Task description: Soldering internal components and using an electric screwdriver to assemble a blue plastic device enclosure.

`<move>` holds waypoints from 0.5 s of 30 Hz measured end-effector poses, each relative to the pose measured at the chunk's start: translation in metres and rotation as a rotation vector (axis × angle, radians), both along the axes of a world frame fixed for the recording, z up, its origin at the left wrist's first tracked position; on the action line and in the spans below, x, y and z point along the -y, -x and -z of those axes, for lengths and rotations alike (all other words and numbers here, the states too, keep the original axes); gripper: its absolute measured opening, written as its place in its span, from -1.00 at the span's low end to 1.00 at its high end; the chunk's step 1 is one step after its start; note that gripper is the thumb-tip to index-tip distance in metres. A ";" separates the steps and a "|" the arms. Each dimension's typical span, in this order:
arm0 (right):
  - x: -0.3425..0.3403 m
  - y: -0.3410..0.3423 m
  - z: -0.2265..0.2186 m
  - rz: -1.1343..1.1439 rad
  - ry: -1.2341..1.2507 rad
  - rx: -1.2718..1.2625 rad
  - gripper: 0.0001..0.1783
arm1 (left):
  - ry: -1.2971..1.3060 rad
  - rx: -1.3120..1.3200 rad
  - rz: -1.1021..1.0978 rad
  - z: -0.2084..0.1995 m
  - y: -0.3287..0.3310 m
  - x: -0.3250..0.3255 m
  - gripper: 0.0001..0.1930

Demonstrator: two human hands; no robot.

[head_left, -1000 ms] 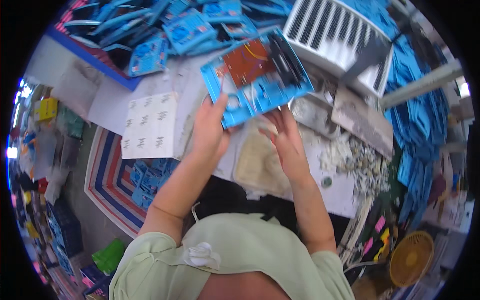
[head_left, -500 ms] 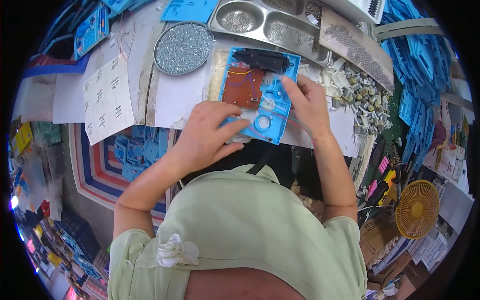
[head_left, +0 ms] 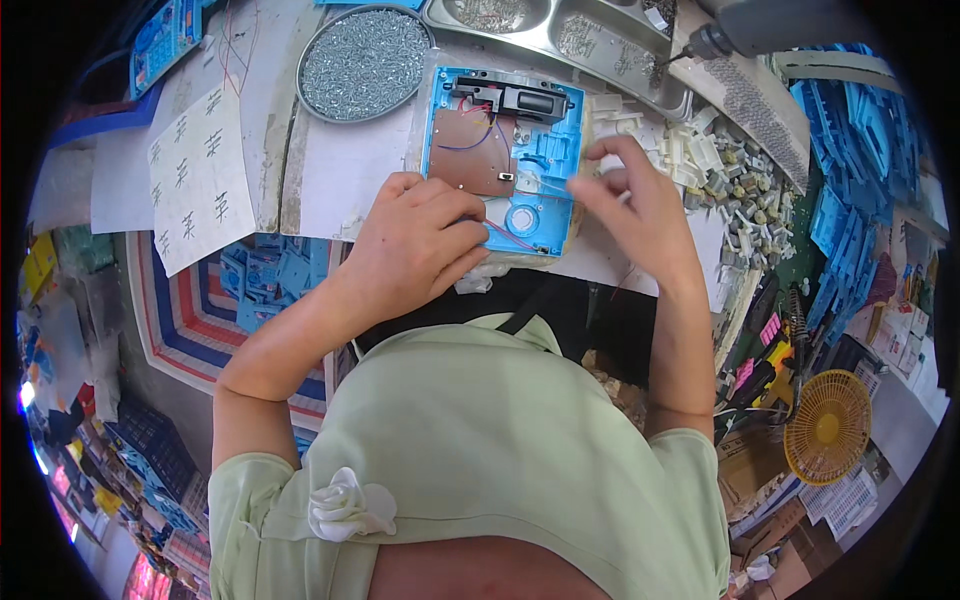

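A light blue plastic casing (head_left: 562,150) lies open side up in front of me. Inside it are a brown circuit board (head_left: 470,155), a black battery holder (head_left: 525,101) along the far edge, and a round white disc (head_left: 521,219). My left hand (head_left: 420,235) is curled over the casing's near left corner, with its fingertips partly hidden. At the right side, my right hand (head_left: 640,205) has its thumb and bent fingers at thin wires (head_left: 545,186) that stretch from the casing. The exact grip on them is hard to see.
A round tray of small screws (head_left: 365,65) and a steel compartment tray (head_left: 545,40) stand at the back. A power screwdriver (head_left: 720,40) hangs at the upper right. White plastic parts and small metal pieces (head_left: 735,205) lie right, beside stacked blue panels (head_left: 860,140).
The casing now sits straighter, with the black battery holder turned along its far edge. My right hand has drawn off the casing to the right. The screwdriver has come into view.
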State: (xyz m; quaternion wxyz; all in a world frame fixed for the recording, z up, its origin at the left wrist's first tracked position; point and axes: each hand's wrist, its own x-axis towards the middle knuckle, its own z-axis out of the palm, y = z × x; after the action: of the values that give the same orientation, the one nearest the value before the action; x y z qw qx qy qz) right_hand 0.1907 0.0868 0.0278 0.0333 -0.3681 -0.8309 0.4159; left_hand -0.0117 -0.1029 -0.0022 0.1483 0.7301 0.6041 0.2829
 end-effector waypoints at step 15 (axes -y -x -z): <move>0.060 0.004 0.021 -0.420 -0.530 -0.338 -0.57 | -0.304 0.068 -0.010 0.015 -0.009 0.015 -0.80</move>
State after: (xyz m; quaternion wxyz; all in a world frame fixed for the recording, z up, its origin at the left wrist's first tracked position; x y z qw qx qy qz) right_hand 0.1864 0.0271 0.0067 0.1781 -0.0947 -0.9499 0.2389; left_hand -0.0030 -0.1178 -0.0168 0.0551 0.7311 0.5525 0.3965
